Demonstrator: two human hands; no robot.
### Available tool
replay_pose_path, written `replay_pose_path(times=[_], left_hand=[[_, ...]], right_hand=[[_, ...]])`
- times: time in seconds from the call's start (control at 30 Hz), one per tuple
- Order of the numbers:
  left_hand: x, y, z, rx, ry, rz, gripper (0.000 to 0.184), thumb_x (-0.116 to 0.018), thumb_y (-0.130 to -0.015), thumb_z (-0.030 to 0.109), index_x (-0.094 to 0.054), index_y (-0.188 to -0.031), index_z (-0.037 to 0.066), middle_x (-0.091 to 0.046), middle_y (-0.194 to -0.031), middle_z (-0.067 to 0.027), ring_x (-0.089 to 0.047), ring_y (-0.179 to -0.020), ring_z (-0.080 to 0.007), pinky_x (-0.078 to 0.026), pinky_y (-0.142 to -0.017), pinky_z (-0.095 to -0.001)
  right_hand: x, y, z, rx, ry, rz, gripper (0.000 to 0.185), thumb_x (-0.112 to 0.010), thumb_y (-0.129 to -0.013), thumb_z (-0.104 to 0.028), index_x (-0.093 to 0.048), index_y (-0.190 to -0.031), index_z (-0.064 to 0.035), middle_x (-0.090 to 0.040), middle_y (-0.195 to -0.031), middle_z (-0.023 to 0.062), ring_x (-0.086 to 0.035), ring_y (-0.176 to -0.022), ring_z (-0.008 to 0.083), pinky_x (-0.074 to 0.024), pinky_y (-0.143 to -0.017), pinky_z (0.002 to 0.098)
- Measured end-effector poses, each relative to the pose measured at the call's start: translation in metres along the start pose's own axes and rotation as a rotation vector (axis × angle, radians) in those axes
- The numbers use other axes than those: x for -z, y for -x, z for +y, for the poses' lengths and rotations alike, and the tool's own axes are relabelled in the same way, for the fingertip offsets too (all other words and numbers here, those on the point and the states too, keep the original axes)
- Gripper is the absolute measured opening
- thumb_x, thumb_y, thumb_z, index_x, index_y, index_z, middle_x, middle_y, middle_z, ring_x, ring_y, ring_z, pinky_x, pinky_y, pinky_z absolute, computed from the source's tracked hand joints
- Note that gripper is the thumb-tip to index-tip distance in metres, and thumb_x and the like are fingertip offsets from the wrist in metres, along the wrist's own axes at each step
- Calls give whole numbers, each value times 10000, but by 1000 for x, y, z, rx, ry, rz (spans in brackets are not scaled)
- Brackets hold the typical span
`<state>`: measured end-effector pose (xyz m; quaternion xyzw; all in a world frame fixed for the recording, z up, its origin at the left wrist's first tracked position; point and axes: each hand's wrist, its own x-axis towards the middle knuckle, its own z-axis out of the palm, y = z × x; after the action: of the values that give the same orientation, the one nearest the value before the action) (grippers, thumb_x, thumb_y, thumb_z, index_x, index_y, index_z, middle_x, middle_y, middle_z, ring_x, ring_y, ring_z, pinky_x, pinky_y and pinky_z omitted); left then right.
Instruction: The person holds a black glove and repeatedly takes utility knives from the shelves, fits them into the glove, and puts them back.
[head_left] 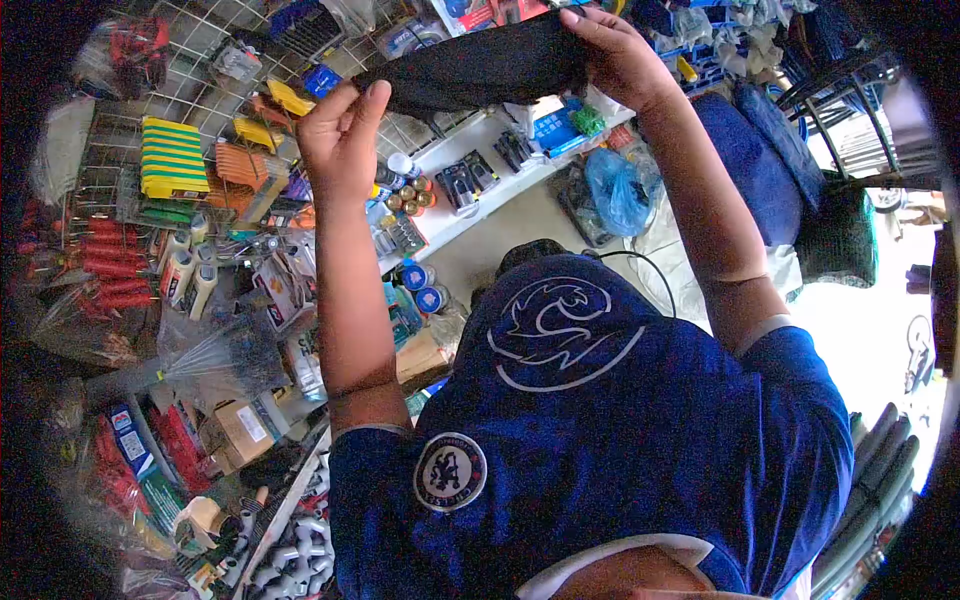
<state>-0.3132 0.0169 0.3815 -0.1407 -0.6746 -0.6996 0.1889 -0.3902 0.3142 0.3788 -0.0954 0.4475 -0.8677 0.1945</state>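
A long piece of black cloth [480,68] is stretched out between my two raised hands at the top of the head view. My left hand [340,140] pinches its left end, thumb up and fingers curled. At the other end, my right hand [625,62] grips the upper right corner, with the thumb on the near side and the other fingers partly behind the cloth. Below the cloth's middle, a small dark tip hangs down. What kind of article the cloth is, I cannot tell.
Beneath the cloth runs a white shelf [470,190] with cans and small packaged tools. A wire rack [200,40] with hanging goods stands left, above paint rollers [188,270] and boxes. A blue plastic bag [615,190] lies right of the shelf. Grey tubes [875,480] stand lower right.
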Motion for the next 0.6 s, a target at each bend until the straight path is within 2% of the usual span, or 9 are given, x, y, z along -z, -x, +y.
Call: replay_pose_path(times=[0.07,0.1,0.2,0.3,0.4,0.43,0.5,0.57,0.6], left_hand=[[0,-4,0,42,-74,80,216,-702,-859,82,-517,-756,38,-605,-823,21,-493,-704,-23,-373,-617,-174],[0,-7,-1,61,-110,121,293,-718,-844,66,-470,-688,50,-602,-810,19,-490,-687,-24,-372,-600,-173],[6,-14,-10,-97,-192,186,274,-735,-824,58,-482,-722,42,-606,-811,11,-501,-684,-35,-383,-607,-176],[-12,-15,-7,4,60,232,173,-749,-806,58,-597,-874,10,-628,-826,-3,-542,-698,-57,-424,-623,-196],[3,-18,-34,214,-128,49,199,-734,-814,56,-638,-980,4,-647,-867,-25,-596,-747,-84,-471,-668,-219],[14,-16,-48,361,-244,-38,159,-710,-836,68,-641,-966,8,-655,-910,-45,-622,-781,-96,-486,-715,-219],[18,-8,-80,439,-155,-86,200,-675,-880,143,-628,-1051,50,-650,-930,-44,-624,-782,-108,-537,-649,-258],[0,5,-87,532,-49,-22,169,-622,-918,170,-564,-998,33,-643,-861,-60,-642,-704,-139,-582,-625,-294],[-7,11,-91,577,-55,-6,176,-623,-916,177,-561,-1006,39,-637,-849,-58,-636,-681,-137,-574,-602,-290]], right_hand=[[0,0,-1,84,116,-85,147,-623,-915,-125,-639,-1004,-9,-676,-913,66,-652,-830,189,-521,-791,316],[0,-1,-3,119,248,-57,139,-632,-906,-105,-640,-1003,-5,-675,-909,63,-647,-825,180,-517,-789,312],[0,-5,-8,212,595,42,132,-688,-846,-14,-643,-969,1,-664,-877,47,-611,-793,136,-495,-763,297],[23,-16,-4,267,999,84,118,-644,-907,-137,-642,-941,-24,-652,-840,42,-614,-762,155,-499,-711,288],[56,-35,12,246,1371,128,310,-731,-826,-307,-658,-950,-32,-621,-846,35,-618,-686,140,-548,-674,330],[52,-32,14,210,1349,110,320,-738,-818,-312,-654,-931,-25,-601,-807,32,-602,-659,134,-540,-630,331],[45,-27,21,135,1305,71,342,-752,-801,-323,-645,-893,-12,-560,-728,26,-569,-605,122,-523,-544,331],[62,-31,48,119,1242,94,328,-736,-816,-303,-633,-840,8,-567,-629,50,-583,-578,121,-500,-503,322],[62,-30,61,8,1225,178,325,-733,-817,-299,-633,-838,10,-575,-627,58,-586,-564,125,-498,-495,318]])
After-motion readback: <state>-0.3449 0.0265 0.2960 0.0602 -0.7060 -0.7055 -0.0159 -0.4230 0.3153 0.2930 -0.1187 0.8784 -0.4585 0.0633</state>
